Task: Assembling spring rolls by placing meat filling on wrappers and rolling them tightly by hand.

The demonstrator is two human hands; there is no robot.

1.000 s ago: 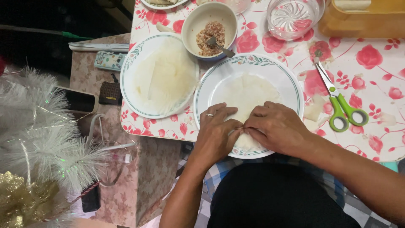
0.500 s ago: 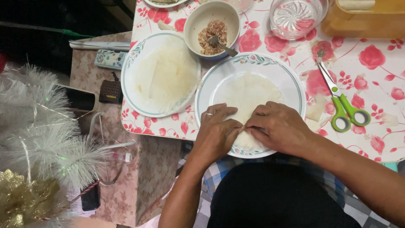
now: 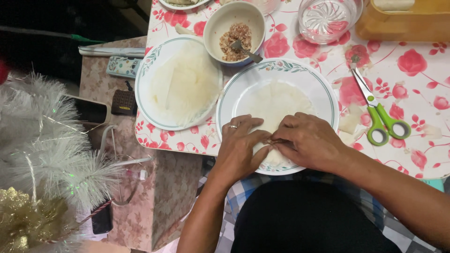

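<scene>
White green-rimmed plate, green-handled scissors, red-rose white tablecloth, pale translucent wrapper.

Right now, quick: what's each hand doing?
Left hand: fingers curled, pressing the wrapper on the plate.
Right hand: fingers curled, pinching the same wrapper's near edge where a little filling shows.

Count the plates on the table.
3. One under both hands, one left of it holding wrappers, and one cut off at the top edge. More may lie out of view.
</scene>
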